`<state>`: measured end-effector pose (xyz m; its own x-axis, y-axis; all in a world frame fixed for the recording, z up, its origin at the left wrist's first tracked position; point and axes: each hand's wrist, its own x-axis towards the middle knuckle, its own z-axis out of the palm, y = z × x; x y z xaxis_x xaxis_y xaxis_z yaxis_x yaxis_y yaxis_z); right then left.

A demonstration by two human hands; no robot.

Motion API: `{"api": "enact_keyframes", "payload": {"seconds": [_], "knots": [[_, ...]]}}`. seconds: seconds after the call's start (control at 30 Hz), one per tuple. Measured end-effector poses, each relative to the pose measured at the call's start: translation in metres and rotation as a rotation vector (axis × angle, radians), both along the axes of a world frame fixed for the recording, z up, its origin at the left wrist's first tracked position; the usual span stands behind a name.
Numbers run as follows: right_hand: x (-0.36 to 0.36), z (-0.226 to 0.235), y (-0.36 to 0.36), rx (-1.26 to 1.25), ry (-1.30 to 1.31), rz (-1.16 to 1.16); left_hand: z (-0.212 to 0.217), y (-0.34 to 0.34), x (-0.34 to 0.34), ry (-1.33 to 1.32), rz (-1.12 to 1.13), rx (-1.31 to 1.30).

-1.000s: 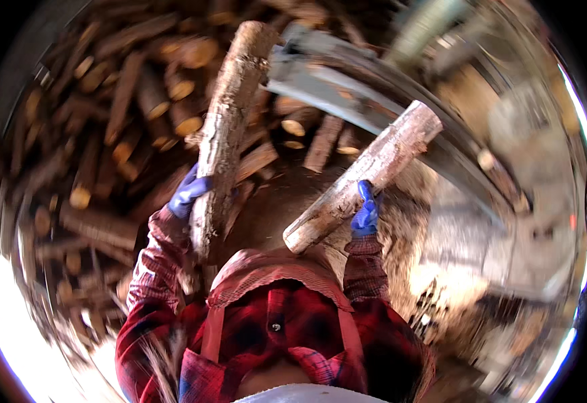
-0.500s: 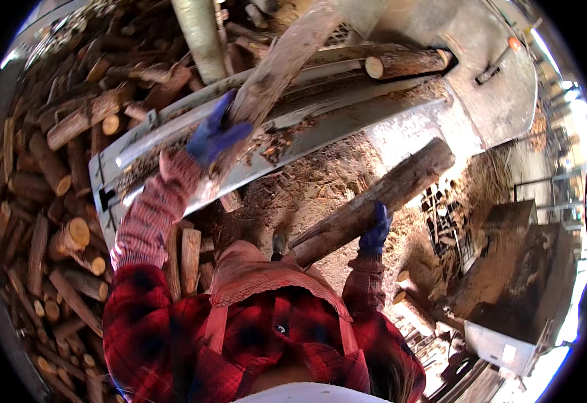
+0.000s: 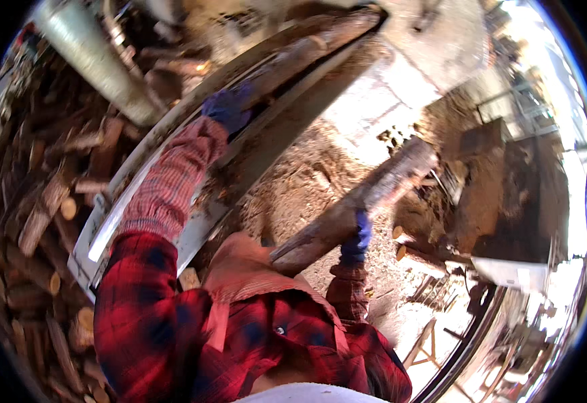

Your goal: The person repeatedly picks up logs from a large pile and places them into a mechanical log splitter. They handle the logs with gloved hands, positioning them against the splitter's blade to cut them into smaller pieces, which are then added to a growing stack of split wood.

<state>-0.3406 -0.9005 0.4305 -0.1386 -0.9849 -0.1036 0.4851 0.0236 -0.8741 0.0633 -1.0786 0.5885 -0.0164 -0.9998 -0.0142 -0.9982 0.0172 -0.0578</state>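
1. My left hand [image 3: 229, 109], in a blue glove, is left of centre in the upper frame, at the near end of a bark-brown log [image 3: 285, 66]; blur keeps me from telling whether its fingers grip or only press.
2. Half a second ago that log was raised at a slant over the long metal trough [image 3: 292, 129]; now it lies lengthwise in it, pointing toward the top of the frame.
3. My right hand [image 3: 357, 235], also blue-gloved, is right of centre, closed against the underside of a second log [image 3: 370, 191]. As before, this one slants from my apron [image 3: 236, 269] up to the right.
4. The second log is thick and cylindrical, with rough, patchy bark. The trough is grey, long and straight-sided, its edges bowed by the lens.
5. Chips and shavings litter the floor [image 3: 307, 171] at centre. Rough logs with pale round ends form a heap [image 3: 34, 262] at left, below a smooth, pale green pole [image 3: 98, 64].
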Motion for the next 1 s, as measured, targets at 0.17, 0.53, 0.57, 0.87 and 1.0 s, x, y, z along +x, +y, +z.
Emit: {"api": "enact_keyframes", "payload": {"seconds": [0.17,0.53,0.57,0.87,1.0], "knots": [[0.066,0.067,-0.042,-0.007,-0.127,0.100,0.004,-0.015,0.025,0.100,0.045,0.129],[0.101,0.194,-0.149,-0.267,-0.072,0.362,0.023,0.144,-0.133,1.736,-0.230,0.004],[0.122,0.222,-0.155,-0.233,-0.115,0.402,0.033,0.138,-0.123,1.760,-0.217,-0.060],[0.217,0.121,-0.198,-0.082,-0.028,0.898,-0.052,0.129,-0.096,2.065,0.458,-0.037],[0.257,0.113,-0.171,-0.174,0.112,0.897,-0.068,0.198,-0.058,2.158,0.204,-0.049]]}}
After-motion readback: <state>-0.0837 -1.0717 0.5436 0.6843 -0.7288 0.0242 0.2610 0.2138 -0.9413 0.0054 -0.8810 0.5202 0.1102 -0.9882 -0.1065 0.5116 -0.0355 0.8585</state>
